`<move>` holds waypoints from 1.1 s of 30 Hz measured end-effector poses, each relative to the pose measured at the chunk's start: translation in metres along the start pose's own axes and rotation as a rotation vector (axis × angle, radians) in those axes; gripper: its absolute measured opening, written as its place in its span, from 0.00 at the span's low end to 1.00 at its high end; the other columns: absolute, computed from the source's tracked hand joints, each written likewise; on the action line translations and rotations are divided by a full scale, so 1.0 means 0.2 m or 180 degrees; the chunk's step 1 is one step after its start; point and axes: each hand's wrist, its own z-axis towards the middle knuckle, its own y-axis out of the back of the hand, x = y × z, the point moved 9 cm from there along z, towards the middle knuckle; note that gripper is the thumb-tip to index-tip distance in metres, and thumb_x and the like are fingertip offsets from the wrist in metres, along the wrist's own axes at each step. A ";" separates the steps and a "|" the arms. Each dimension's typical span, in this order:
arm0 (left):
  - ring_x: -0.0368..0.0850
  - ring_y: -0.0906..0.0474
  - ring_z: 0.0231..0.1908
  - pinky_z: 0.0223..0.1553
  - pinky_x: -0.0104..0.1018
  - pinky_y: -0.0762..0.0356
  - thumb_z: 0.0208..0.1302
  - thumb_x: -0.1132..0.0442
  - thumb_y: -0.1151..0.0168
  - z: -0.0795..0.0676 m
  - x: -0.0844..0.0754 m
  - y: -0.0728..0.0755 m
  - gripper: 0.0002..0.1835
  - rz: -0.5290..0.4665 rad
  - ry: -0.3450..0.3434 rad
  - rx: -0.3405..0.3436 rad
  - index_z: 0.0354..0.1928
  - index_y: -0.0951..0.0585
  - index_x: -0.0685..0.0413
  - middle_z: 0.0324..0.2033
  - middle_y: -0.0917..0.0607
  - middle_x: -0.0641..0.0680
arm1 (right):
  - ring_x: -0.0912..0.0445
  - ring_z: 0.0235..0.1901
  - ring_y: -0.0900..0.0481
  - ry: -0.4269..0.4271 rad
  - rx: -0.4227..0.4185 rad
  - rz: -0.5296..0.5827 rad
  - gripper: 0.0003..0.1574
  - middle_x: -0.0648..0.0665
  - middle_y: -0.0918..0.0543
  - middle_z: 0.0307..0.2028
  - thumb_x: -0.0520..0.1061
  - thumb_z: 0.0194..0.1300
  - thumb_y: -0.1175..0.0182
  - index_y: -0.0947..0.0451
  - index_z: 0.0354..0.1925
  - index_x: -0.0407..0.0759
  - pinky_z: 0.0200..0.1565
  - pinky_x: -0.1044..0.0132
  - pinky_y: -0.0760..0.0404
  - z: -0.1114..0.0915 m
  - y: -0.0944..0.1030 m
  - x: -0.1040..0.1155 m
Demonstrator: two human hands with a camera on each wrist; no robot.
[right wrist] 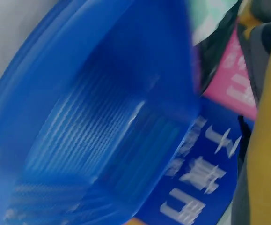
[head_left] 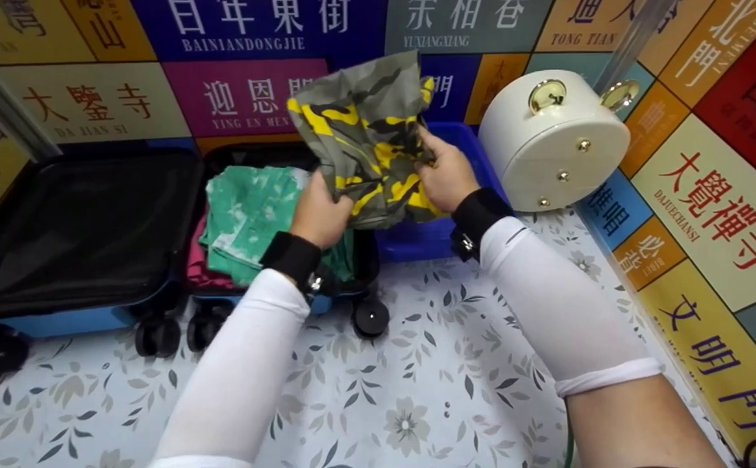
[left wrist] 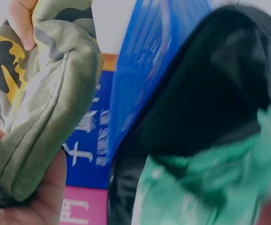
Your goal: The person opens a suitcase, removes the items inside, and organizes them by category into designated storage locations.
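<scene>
A folded camouflage garment [head_left: 371, 143], grey-green with yellow and black patches, is held up between my two hands above the suitcase and the blue basket. My left hand [head_left: 321, 211] grips its lower left edge; the left wrist view shows the thick stitched fold of the garment [left wrist: 55, 98] against the fingers. On the opposite side, my right hand [head_left: 448, 170] pinches the right edge, with the thumb in front. Below the left hand, green clothes [head_left: 254, 208] with pale patches lie in the open suitcase [head_left: 364, 260], over a dark pink garment [head_left: 202, 260].
The blue plastic basket [head_left: 417, 244] stands right of the suitcase; its ribbed inside [right wrist: 88, 126] shows in the right wrist view. A white rounded case [head_left: 540, 149] with gold knobs stands further right. The suitcase's black-lined other half [head_left: 91, 227] lies open left. Lettered walls stand behind.
</scene>
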 end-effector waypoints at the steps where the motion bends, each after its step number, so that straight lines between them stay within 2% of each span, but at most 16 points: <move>1: 0.56 0.33 0.76 0.77 0.45 0.34 0.75 0.62 0.46 0.01 0.00 -0.04 0.38 0.0065 0.0033 0.0047 0.82 0.45 0.63 0.77 0.31 0.65 | 0.50 0.78 0.35 -0.0007 -0.0030 -0.0086 0.43 0.43 0.33 0.79 0.34 0.74 0.46 0.41 0.82 0.53 0.76 0.60 0.33 0.00 0.02 -0.04; 4: 0.57 0.41 0.80 0.81 0.43 0.43 0.76 0.62 0.46 0.05 0.02 -0.17 0.41 0.0334 0.0147 0.0151 0.83 0.51 0.67 0.80 0.39 0.66 | 0.50 0.78 0.35 -0.0061 -0.0075 -0.0278 0.42 0.46 0.33 0.79 0.33 0.75 0.48 0.40 0.81 0.55 0.77 0.57 0.32 0.00 0.05 -0.15; 8: 0.58 0.38 0.79 0.80 0.43 0.41 0.78 0.63 0.46 0.08 0.03 -0.29 0.39 0.0568 0.0203 0.0202 0.83 0.50 0.67 0.80 0.37 0.66 | 0.50 0.80 0.38 -0.0209 0.0028 -0.0440 0.43 0.48 0.38 0.81 0.34 0.76 0.50 0.43 0.83 0.55 0.73 0.58 0.30 -0.01 0.07 -0.28; 11: 0.58 0.36 0.78 0.79 0.43 0.39 0.79 0.62 0.46 0.09 0.04 -0.36 0.39 0.0738 0.0244 0.0245 0.83 0.50 0.66 0.79 0.35 0.65 | 0.49 0.78 0.36 -0.0354 0.0207 -0.0487 0.44 0.48 0.42 0.83 0.33 0.77 0.53 0.47 0.84 0.56 0.53 0.59 0.21 -0.02 0.07 -0.36; 13: 0.58 0.35 0.77 0.79 0.43 0.38 0.79 0.62 0.47 0.09 0.04 -0.41 0.38 0.0808 0.0257 0.0283 0.83 0.50 0.66 0.79 0.35 0.65 | 0.48 0.76 0.34 -0.0443 0.0339 -0.0514 0.45 0.49 0.45 0.84 0.32 0.76 0.55 0.50 0.84 0.56 0.40 0.58 0.23 -0.03 0.07 -0.40; 15: 0.58 0.34 0.77 0.78 0.44 0.37 0.80 0.63 0.48 0.10 0.03 -0.44 0.38 0.0838 0.0265 0.0308 0.83 0.50 0.66 0.78 0.34 0.65 | 0.47 0.76 0.34 -0.0489 0.0444 -0.0568 0.46 0.48 0.47 0.84 0.32 0.76 0.57 0.52 0.85 0.55 0.37 0.57 0.26 -0.03 0.07 -0.43; 18: 0.57 0.31 0.75 0.77 0.50 0.34 0.81 0.61 0.49 0.10 0.03 -0.49 0.37 0.0921 0.0329 0.0353 0.84 0.50 0.61 0.78 0.32 0.62 | 0.44 0.78 0.37 -0.0532 0.0514 -0.0717 0.48 0.44 0.45 0.84 0.31 0.74 0.58 0.54 0.86 0.54 0.48 0.57 0.24 -0.03 0.09 -0.47; 20: 0.55 0.27 0.72 0.73 0.53 0.32 0.82 0.59 0.49 0.10 0.03 -0.53 0.37 0.1048 0.0378 0.0399 0.84 0.50 0.58 0.77 0.29 0.58 | 0.39 0.73 0.29 -0.0568 0.0539 -0.0776 0.48 0.40 0.42 0.82 0.32 0.75 0.58 0.55 0.86 0.53 0.51 0.54 0.25 -0.03 0.11 -0.50; 22: 0.52 0.23 0.68 0.68 0.54 0.30 0.82 0.58 0.48 0.10 0.03 -0.56 0.37 0.1233 0.0397 0.0444 0.85 0.50 0.56 0.73 0.23 0.56 | 0.38 0.70 0.27 -0.0616 0.0578 -0.0779 0.47 0.36 0.40 0.81 0.34 0.76 0.55 0.56 0.86 0.52 0.54 0.53 0.25 -0.04 0.13 -0.54; 25: 0.51 0.17 0.58 0.67 0.54 0.31 0.80 0.62 0.47 0.11 0.03 -0.61 0.37 0.1437 0.0354 0.0450 0.84 0.49 0.57 0.57 0.13 0.56 | 0.38 0.70 0.29 -0.0668 0.0704 -0.0734 0.48 0.33 0.42 0.81 0.37 0.78 0.52 0.60 0.86 0.50 0.61 0.50 0.25 -0.04 0.16 -0.59; 27: 0.51 0.16 0.49 0.68 0.56 0.33 0.78 0.65 0.48 0.12 0.02 -0.63 0.38 0.1553 0.0296 0.0425 0.85 0.50 0.57 0.45 0.12 0.56 | 0.40 0.78 0.40 -0.0678 0.0827 -0.0766 0.52 0.31 0.46 0.82 0.38 0.77 0.48 0.64 0.86 0.47 0.73 0.51 0.34 -0.05 0.17 -0.62; 29: 0.53 0.17 0.43 0.70 0.59 0.36 0.78 0.67 0.50 0.12 0.01 -0.65 0.39 0.1664 0.0227 0.0399 0.85 0.52 0.57 0.39 0.14 0.56 | 0.38 0.78 0.41 -0.0674 0.0970 -0.0830 0.56 0.29 0.47 0.82 0.36 0.73 0.46 0.68 0.86 0.44 0.78 0.48 0.39 -0.06 0.18 -0.65; 31: 0.53 0.17 0.45 0.72 0.62 0.38 0.79 0.67 0.51 0.11 0.00 -0.66 0.39 0.1788 0.0135 0.0385 0.85 0.54 0.57 0.44 0.13 0.56 | 0.36 0.77 0.39 -0.0645 0.1114 -0.0913 0.60 0.28 0.47 0.82 0.33 0.68 0.45 0.69 0.85 0.40 0.78 0.46 0.40 -0.08 0.18 -0.67; 33: 0.53 0.18 0.56 0.73 0.64 0.41 0.80 0.65 0.52 0.09 -0.01 -0.66 0.36 0.1922 0.0069 0.0435 0.85 0.50 0.55 0.57 0.15 0.58 | 0.34 0.77 0.39 -0.0588 0.1267 -0.1096 0.60 0.27 0.46 0.81 0.32 0.64 0.44 0.63 0.85 0.37 0.79 0.44 0.40 -0.11 0.16 -0.67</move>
